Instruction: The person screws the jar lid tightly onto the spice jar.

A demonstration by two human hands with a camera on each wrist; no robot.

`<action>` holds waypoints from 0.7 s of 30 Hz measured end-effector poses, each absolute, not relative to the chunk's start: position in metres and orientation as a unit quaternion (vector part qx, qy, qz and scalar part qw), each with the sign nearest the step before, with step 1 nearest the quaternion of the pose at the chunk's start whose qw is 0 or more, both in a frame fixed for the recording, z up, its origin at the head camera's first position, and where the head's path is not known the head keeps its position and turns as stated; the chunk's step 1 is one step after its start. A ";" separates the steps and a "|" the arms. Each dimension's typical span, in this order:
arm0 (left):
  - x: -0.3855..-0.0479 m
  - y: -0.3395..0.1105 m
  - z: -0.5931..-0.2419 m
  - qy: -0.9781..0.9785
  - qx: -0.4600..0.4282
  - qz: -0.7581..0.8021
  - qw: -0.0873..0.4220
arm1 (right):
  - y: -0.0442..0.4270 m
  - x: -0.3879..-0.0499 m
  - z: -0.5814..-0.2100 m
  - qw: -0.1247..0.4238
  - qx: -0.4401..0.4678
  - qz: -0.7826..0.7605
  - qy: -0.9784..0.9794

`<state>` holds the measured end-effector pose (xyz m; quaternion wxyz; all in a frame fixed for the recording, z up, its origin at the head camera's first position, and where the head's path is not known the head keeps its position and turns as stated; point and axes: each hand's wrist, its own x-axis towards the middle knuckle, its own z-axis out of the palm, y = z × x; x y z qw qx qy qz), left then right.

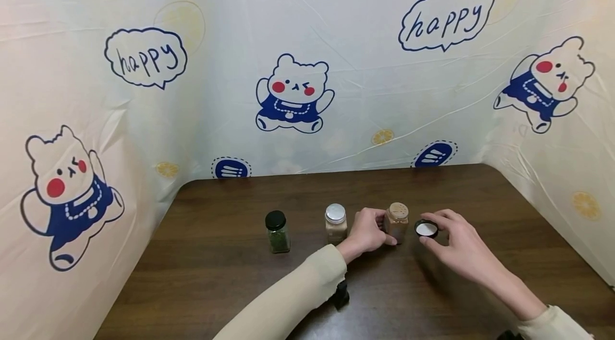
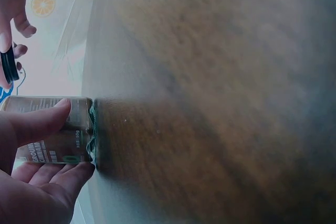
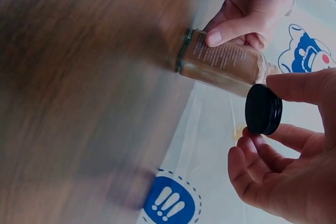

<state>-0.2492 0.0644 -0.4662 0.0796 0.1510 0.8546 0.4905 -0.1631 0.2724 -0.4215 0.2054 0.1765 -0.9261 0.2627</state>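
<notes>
My left hand (image 1: pixel 366 231) grips a square glass spice jar (image 1: pixel 397 227) of brown powder that stands upright on the table. The jar has no cap on, and a pale top with small holes shows. In the left wrist view, thumb and fingers lie on either side of the jar (image 2: pixel 79 118), whose printed label begins with "GROUND". Just right of it, my right hand (image 1: pixel 458 246) pinches a round black lid (image 1: pixel 426 228) between thumb and fingers, its white inside facing up. The right wrist view has this lid (image 3: pixel 262 109) apart from the jar's mouth.
Left of the left hand stands a jar with a silver-white top (image 1: pixel 336 223) and pale contents. Farther left is a black-capped jar (image 1: pixel 277 231) of green herbs. A patterned cloth (image 1: pixel 360 105) hangs behind and beside the brown wooden table (image 1: pixel 230 286).
</notes>
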 end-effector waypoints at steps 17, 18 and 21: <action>-0.251 0.064 -0.470 0.854 0.151 0.493 0.079 | 0.262 -0.171 -0.413 0.177 0.172 0.275 -0.929; -0.251 0.064 -0.470 0.853 0.152 0.492 0.077 | 0.262 -0.171 -0.412 0.172 0.171 0.275 -0.930; -0.251 0.064 -0.469 0.855 0.156 0.489 0.074 | 0.261 -0.172 -0.411 0.163 0.170 0.275 -0.932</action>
